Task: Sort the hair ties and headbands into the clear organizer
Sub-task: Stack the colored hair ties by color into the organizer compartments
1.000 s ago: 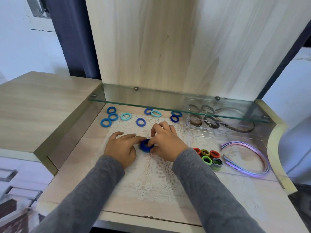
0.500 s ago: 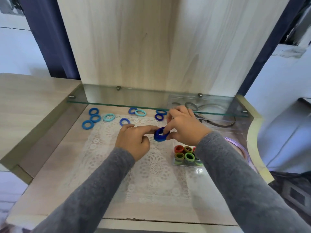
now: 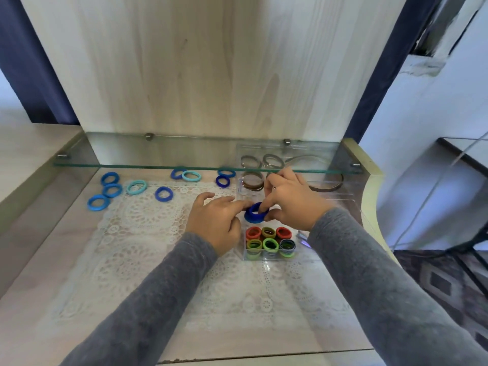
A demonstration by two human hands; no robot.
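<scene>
My right hand [image 3: 291, 200] pinches a small stack of dark blue hair ties [image 3: 255, 213] just above the clear organizer [image 3: 343, 199], over the compartment behind the red, green and olive hair ties [image 3: 270, 240]. My left hand [image 3: 215, 220] touches the stack's left side with its fingertips. Several blue and teal hair ties [image 3: 111, 191] lie loose at the back left on the lace mat [image 3: 148, 233]. Brown hair ties [image 3: 253, 180] and a brown headband [image 3: 327, 184] sit in the organizer's rear compartments. My right arm hides the purple headbands.
A glass shelf [image 3: 158, 165] juts out over the back of the desk, above the loose ties and the organizer's rear. A wooden back panel [image 3: 200, 70] rises behind it. A raised wooden side surface [image 3: 29, 151] borders the left.
Both hands carried the dark blue stack rightward from the mat's middle to above the organizer. The camera view shifted right with them.
</scene>
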